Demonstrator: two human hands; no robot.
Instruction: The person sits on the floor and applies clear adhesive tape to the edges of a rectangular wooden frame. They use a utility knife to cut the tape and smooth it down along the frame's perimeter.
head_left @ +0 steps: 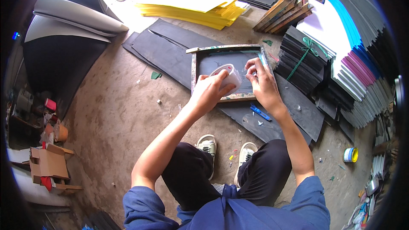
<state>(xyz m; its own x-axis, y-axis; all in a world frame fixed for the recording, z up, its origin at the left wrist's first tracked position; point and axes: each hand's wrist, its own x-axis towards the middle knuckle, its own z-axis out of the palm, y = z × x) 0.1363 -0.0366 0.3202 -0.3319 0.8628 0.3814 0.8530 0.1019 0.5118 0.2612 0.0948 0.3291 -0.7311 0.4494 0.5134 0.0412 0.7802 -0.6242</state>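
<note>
My left hand (209,88) is wrapped round a wide roll of translucent tape (230,79), its round core opening tilted up. Just to the right, my right hand (265,84) has its fingers bent in a pinch close to the roll; a faint clear strip may run between them, but I cannot make out what they hold. Both hands are above a shallow wooden frame (194,71) with a dark panel inside and paint-stained edges. The frame lies on large black sheets (170,38) on the floor. A blue utility knife (260,112) rests on the sheets below the frame.
Yellow sheets (191,10) are piled beyond the frame, with wooden frames (283,12) beside them. Black sheets tied with green string (307,49) stand at the right, near a yellow-and-blue can (350,155). A cardboard box (50,164) sits at the left.
</note>
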